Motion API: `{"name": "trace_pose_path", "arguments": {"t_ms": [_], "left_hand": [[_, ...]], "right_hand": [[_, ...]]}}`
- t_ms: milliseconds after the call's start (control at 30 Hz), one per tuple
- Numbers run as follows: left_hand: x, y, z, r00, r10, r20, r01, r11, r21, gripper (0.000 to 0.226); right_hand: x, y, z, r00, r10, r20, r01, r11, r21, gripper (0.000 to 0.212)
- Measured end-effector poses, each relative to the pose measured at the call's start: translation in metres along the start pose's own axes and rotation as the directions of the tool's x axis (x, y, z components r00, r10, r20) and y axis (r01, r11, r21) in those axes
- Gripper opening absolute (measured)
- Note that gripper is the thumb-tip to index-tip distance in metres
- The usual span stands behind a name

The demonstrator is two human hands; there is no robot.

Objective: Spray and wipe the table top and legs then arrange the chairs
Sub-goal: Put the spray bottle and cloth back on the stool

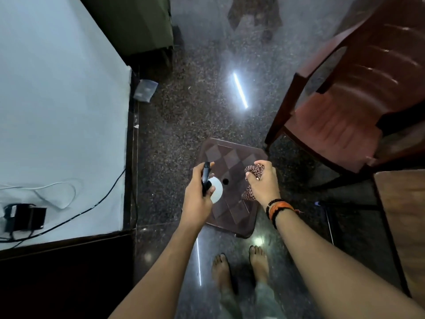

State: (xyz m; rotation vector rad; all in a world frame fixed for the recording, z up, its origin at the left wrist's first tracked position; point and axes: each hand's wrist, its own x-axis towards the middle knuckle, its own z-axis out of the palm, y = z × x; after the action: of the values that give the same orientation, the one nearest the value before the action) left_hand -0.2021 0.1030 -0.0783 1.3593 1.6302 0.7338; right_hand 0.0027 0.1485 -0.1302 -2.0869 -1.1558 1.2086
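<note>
White spray bottle (215,189) inside left hand (197,196) grip.

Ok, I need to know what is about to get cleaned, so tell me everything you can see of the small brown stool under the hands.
The small brown plastic stool looks square with cut-off corners. Its top carries a checkered pattern of lighter and darker diamonds and has a round hole near the middle. It stands upright on the speckled dark stone floor, just ahead of the person's bare feet and beside the reddish-brown plastic chair. Both hands hover above it; whether anything touches it cannot be told. Its legs are hidden beneath the top.
</note>
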Motion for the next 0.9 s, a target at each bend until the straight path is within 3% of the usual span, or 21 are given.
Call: {"name": "trace_pose_path", "arguments": {"t_ms": [200,333,467,733,900], "left_hand": [[0.036,-0.073,0.032,0.999,-0.005,-0.049,0.007,0.999,0.034,0.073],[0.044,-0.091,0.041,0.995,0.005,-0.099,-0.005,1.0,0.005,0.074],[0.048,-0.095,0.038,0.994,0.012,-0.113,-0.016,0.999,-0.031,0.073],[0.031,-0.109,0.024,0.974,-0.05,-0.223,0.049,0.999,-0.012,0.071],[0.009,-0.121,0.004,0.937,-0.107,-0.332,0.091,0.994,-0.061,0.07]], "right_hand": [[0.078,0.058,0.054,0.998,0.053,-0.019,-0.054,0.996,-0.065,0.035],[0.097,0.077,0.069,0.984,0.169,-0.051,-0.173,0.981,-0.087,0.04],[0.108,0.077,0.075,0.976,0.184,-0.114,-0.2,0.967,-0.159,0.032],[0.097,0.056,0.111,0.998,0.064,-0.003,-0.06,0.928,-0.369,0.032],[0.072,0.04,0.152,0.986,-0.09,0.142,0.148,0.863,-0.483,0.028]]}}
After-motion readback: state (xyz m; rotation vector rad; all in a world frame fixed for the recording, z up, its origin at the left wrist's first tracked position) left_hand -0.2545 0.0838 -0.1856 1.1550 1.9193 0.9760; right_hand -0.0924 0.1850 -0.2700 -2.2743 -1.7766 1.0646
